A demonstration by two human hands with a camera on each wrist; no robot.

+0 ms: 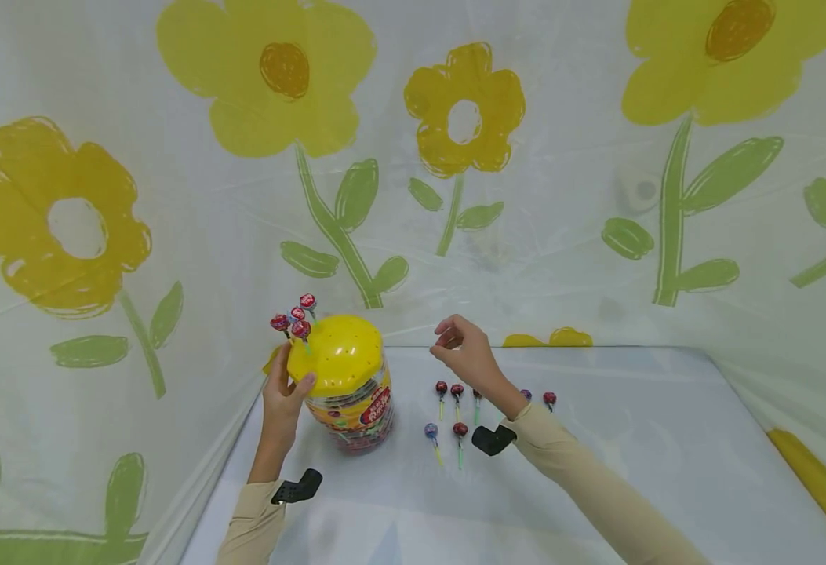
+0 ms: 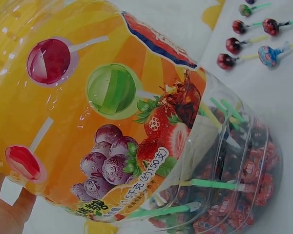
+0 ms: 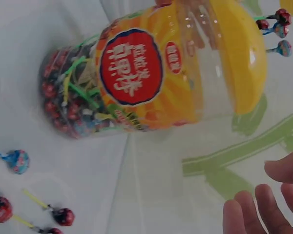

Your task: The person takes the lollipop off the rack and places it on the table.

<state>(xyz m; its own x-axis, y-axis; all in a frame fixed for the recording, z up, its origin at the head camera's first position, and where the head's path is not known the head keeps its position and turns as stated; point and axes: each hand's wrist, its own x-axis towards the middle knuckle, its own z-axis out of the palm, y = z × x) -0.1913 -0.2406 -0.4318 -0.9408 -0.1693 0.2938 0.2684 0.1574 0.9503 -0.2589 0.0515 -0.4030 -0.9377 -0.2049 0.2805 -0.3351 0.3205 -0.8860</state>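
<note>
A clear plastic lollipop jar (image 1: 356,416) with a fruit-printed orange label stands at the left of the table. Its domed yellow lid (image 1: 345,353) has small holes, and several lollipops (image 1: 301,329) stick up from its left side. My left hand (image 1: 284,404) grips the jar at the lid's left edge, thumb in front. To the right of the jar, my right hand (image 1: 465,349) hangs in the air with fingers loosely bent and nothing between them. Through the jar's wall, more wrapped lollipops (image 2: 249,170) show in the bottom.
Several loose lollipops (image 1: 457,390) lie in rows on the white table (image 1: 398,502), right of the jar and partly behind my right forearm. A flower-printed curtain (image 1: 561,235) hangs behind the table and along its left side.
</note>
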